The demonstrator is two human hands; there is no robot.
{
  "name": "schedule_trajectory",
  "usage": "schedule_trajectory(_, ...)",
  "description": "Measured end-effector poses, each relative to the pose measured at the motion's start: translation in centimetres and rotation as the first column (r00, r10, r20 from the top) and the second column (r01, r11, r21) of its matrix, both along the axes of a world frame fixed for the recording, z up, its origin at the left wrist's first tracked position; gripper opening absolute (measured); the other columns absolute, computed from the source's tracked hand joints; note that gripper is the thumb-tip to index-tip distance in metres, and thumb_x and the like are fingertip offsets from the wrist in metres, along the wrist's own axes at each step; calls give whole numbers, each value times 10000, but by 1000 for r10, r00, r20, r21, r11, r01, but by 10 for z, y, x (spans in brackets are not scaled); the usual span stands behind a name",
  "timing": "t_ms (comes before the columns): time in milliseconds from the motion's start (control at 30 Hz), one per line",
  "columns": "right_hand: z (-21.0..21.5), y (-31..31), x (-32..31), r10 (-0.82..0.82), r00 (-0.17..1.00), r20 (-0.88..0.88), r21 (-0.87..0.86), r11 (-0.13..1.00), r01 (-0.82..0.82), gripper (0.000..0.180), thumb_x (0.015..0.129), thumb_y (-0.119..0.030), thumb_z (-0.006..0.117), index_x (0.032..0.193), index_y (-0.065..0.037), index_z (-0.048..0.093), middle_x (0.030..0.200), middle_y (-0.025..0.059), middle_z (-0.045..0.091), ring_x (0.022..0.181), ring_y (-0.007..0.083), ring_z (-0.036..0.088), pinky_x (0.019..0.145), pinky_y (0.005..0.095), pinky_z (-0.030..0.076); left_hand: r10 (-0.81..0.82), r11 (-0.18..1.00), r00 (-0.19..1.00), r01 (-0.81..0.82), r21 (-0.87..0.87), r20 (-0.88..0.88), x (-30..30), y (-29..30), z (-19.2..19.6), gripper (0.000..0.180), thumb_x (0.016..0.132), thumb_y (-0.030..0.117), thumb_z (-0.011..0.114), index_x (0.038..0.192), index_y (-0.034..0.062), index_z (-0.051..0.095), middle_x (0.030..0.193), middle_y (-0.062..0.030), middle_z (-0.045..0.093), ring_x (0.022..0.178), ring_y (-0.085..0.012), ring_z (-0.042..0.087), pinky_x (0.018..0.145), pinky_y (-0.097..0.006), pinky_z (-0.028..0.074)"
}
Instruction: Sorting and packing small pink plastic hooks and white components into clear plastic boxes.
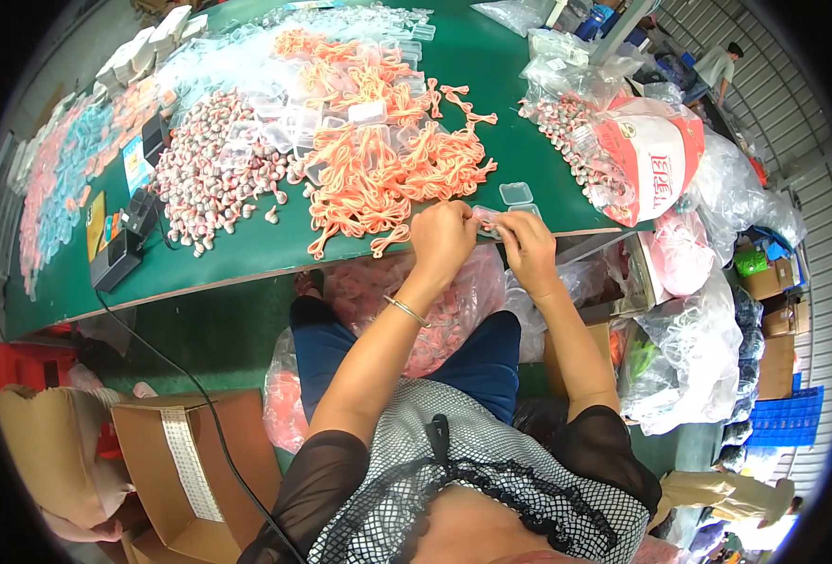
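Note:
My left hand [442, 237] is closed, its thumb and fingertips pinching a small clear plastic case [484, 216] with something pinkish in it. My right hand [530, 252] grips the same case from the other side. Both hands are just above the table's front edge. Right behind my right fingers stands an open clear lid [516, 194]; whether it belongs to the held case is hard to tell. Beside my left hand lies a heap of bundled orange cords [435, 164]. The case's exact contents are hidden by my fingers.
The green table [294, 246] carries a pile of small pink-and-grey round pieces [218, 169], clear plastic boxes [237, 56] and black devices [118, 261]. At right, a red-and-white sack [655, 155] spills similar pieces. A cardboard box [195, 470] and a black cable [186, 376] are at lower left.

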State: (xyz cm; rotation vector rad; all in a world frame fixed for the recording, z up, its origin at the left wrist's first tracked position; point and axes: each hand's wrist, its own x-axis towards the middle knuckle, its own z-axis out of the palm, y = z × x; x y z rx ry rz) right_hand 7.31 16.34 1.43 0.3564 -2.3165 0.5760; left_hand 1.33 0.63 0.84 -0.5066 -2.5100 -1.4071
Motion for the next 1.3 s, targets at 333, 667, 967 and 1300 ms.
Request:
schedule_trajectory(333, -4, -2, 2, 8, 999, -38, 14, 1000, -8, 166, 784, -9, 727, 941, -27, 675, 918, 121, 661, 848, 300, 654, 732, 381, 536, 23, 1000, 999, -23, -6, 44, 5, 0, -5, 152, 752, 220, 764, 774, 70, 756, 731, -112, 703, 701, -295, 678, 659, -411, 513)
schedule_trajectory(667, -6, 2, 6, 15, 999, -52, 90, 996, -10, 200, 760, -2, 725, 950, -38, 678, 927, 114, 661, 862, 301, 650, 751, 384, 525, -76, 995, 947, 49, -92, -311, 29, -18, -11, 199, 750, 148, 732, 944, 103, 735, 871, -49, 637, 840, -259, 589, 707, -418, 418)
schedule_trajectory(967, -2, -2, 4, 68, 998, 2, 146, 987, -67, 333, 720, 4, 727, 1040, -45, 651, 980, 112, 632, 967, 312, 619, 821, 416, 497, -242, 966, 874, 180, -183, -421, 6, -17, -14, 440, 731, 129, 746, 1159, 106, 644, 1057, -70, 634, 980, -254, 594, 783, -375, 457)
schedule_trajectory(1300, -8, -14, 38, 228, 941, 248, -52, 974, -222, 345, 712, 1, 724, 1042, -9, 622, 934, 155, 588, 844, 331, 611, 718, 396, 510, -419, 906, 829, 410, -108, -371, 36, -48, -20, 269, 803, 189, 714, 1006, 36, 627, 957, -94, 613, 866, -294, 593, 753, -404, 468)
